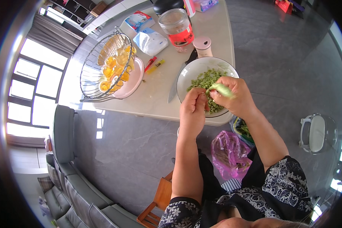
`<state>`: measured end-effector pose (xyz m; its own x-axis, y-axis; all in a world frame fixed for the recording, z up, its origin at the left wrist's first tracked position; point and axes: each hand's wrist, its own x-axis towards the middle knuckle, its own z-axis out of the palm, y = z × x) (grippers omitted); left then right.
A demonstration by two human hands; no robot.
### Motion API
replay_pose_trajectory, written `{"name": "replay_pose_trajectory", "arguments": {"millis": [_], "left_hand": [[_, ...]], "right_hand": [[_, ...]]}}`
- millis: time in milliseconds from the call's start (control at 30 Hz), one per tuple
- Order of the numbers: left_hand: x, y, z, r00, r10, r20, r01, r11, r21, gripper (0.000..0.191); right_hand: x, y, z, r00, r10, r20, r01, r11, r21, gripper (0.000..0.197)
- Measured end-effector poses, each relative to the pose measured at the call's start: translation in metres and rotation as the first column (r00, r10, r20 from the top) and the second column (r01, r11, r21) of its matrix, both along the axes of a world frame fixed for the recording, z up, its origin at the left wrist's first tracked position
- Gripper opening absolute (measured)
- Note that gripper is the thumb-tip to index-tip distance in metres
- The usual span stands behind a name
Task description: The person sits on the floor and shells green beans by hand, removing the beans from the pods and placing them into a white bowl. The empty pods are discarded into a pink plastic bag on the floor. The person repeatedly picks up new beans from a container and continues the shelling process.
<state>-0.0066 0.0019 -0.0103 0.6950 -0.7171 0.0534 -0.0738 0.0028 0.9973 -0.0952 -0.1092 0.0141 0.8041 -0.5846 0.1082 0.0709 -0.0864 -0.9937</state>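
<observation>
A white bowl [183, 84] with a dark rim holds many shelled green beans [203, 81]. Above it, my right hand [237, 95] grips a pale green bean pod [223, 90], which is blurred by motion. My left hand [194, 103] has its thumb and fingers pinched together at the pod's near tip, partly hiding that end. Both hands cover the front part of the bowl. A kitchen knife [173, 87] lies at the bowl's left, its blade tip towards me and its black handle pointing away.
The pale table [156, 98] also carries a wire basket [87, 71] of orange-yellow packaged items, a pink basin [137, 79], a red lighter [150, 63], a yellow lighter [155, 67], a clear jar [176, 27] and a pink-lidded container [203, 47]. A pink plastic bag [229, 154] is below, between my legs.
</observation>
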Motion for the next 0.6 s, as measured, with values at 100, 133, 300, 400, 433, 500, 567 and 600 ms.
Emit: {"name": "replay_pose_trajectory", "arguments": {"millis": [100,133,300,400,433,500,567,600], "left_hand": [[-0.007,-0.004,0.001,0.993,0.02,0.118,-0.019,1.0,-0.013,0.011],[-0.008,-0.005,0.002,0.993,0.018,0.117,-0.017,1.0,-0.013,0.011],[-0.01,-0.004,0.002,0.997,-0.051,0.059,0.051,0.999,-0.003,0.014],[-0.007,-0.001,0.004,0.928,-0.184,-0.324,0.13,0.975,-0.181,0.015],[-0.005,0.001,0.005,0.767,-0.311,-0.561,0.144,0.936,-0.321,0.016],[-0.001,0.003,0.007,0.708,-0.341,-0.618,0.15,0.928,-0.341,0.016],[0.003,0.006,0.006,0.576,-0.405,-0.71,0.162,0.908,-0.386,0.019],[0.002,0.005,0.006,0.575,-0.407,-0.71,0.164,0.907,-0.388,0.019]], "right_hand": [[0.0,0.0,-0.003,0.998,-0.038,0.055,0.038,0.999,0.004,0.008],[0.0,-0.001,-0.004,0.997,-0.044,0.07,0.039,0.997,0.061,0.008],[-0.001,-0.009,-0.012,0.994,0.059,0.088,-0.093,0.888,0.45,0.007],[-0.005,-0.009,-0.003,0.988,0.114,0.106,-0.154,0.808,0.568,0.007],[-0.005,-0.008,-0.003,0.992,0.103,0.076,-0.128,0.794,0.594,0.007],[-0.006,-0.005,-0.001,0.994,0.094,0.047,-0.103,0.778,0.62,0.007],[-0.005,-0.003,0.0,0.994,0.104,0.046,-0.109,0.752,0.651,0.008],[-0.005,-0.005,-0.001,0.994,0.102,0.045,-0.107,0.752,0.65,0.008]]}}
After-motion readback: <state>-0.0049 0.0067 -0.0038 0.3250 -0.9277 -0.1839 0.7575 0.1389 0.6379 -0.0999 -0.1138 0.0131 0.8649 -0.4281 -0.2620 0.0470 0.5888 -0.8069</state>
